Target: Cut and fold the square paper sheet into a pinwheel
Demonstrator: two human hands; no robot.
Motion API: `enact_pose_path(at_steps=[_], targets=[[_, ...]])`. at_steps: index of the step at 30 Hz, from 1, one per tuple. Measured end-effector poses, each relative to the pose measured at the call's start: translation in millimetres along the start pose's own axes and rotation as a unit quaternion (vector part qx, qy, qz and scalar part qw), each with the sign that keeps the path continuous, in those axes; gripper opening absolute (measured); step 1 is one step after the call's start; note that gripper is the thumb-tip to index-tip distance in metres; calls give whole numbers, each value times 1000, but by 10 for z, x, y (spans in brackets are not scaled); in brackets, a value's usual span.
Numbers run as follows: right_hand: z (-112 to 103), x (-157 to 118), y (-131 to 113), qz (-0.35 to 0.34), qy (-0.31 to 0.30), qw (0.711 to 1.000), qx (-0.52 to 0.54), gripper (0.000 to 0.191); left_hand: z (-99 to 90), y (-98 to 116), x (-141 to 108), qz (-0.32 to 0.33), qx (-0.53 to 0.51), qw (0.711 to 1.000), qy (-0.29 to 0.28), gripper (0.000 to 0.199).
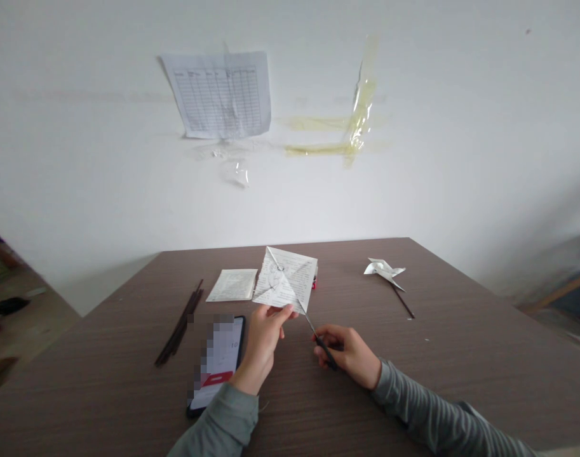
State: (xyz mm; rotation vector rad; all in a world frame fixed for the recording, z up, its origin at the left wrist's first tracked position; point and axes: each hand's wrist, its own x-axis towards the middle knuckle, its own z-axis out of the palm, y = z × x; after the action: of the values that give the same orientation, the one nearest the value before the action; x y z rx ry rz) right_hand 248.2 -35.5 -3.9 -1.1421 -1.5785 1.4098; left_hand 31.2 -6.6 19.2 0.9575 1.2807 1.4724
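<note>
Pinched in the left hand, thumb on top and fingers beneath the near edge: a square of printed paper, raised over the brown table and taken here as the dial's centre. Creased along the diagonals, marked with a small circle near the middle, slightly ragged along the nine o'clock edge. Grasped by the right hand, fingers curled around the dark handles: a pair of scissors, at five o'clock, aimed at the paper's five o'clock corner in line with a crease; depth of any cut impossible to tell.

At nine o'clock, with barely a gap in view, a flat printed sheet. At three, mostly hidden behind the paper's edge, a small red item. Farther out at three, across a broad stretch of wood grain, a paper pinwheel on a brown stick, well in from the slanting side edge. At eight, a bundle of dark sticks. Between seven and eight, tight beside the left wrist and partly behind the grey sleeve, a smartphone; more elbow room on the right. Beyond the far edge, the white wall, with a printed chart at eleven and yellowed tape at one.
</note>
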Motion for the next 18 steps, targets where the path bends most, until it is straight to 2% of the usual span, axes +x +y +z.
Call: enact_pose_path(at_steps=[18], targets=[[12, 0, -72, 1, 10, 1000, -9, 63, -2, 17, -31, -8, 10, 999, -32, 38]])
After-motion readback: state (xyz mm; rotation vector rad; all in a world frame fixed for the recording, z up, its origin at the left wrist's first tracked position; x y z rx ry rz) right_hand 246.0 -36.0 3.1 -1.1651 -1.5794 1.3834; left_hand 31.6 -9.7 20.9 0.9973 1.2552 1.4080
